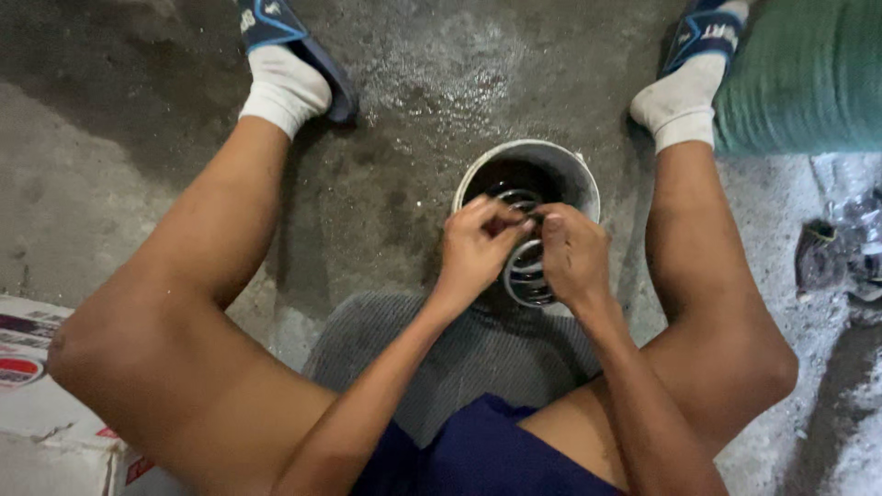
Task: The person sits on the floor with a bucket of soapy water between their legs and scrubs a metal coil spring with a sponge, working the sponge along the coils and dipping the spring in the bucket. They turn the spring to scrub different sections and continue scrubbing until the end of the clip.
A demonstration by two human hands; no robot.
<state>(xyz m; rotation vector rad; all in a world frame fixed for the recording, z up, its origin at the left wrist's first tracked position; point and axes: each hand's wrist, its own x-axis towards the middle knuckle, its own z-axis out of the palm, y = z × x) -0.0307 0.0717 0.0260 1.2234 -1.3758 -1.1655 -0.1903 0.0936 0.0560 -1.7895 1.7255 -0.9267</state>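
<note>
Above the bucket point(570, 174), both hands pinch stacked metal rings point(525, 276) between them.

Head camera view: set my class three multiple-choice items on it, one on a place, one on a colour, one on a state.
1. Where does the round metal container stand?
A. on a bench
B. on the concrete floor between the person's feet
C. on the cardboard box

2. What colour are the socks?
A. white
B. red
C. black

3. How are the hands placed?
A. both lie flat on the knees
B. one is raised out of view
C. left hand and right hand meet, fingers pinched over the stack of metal rings

Answers: 1 B, the container sits on wet floor between the legs. 2 A, white socks show in the blue slippers. 3 C, both grips close on the rings by the container's rim.
</note>
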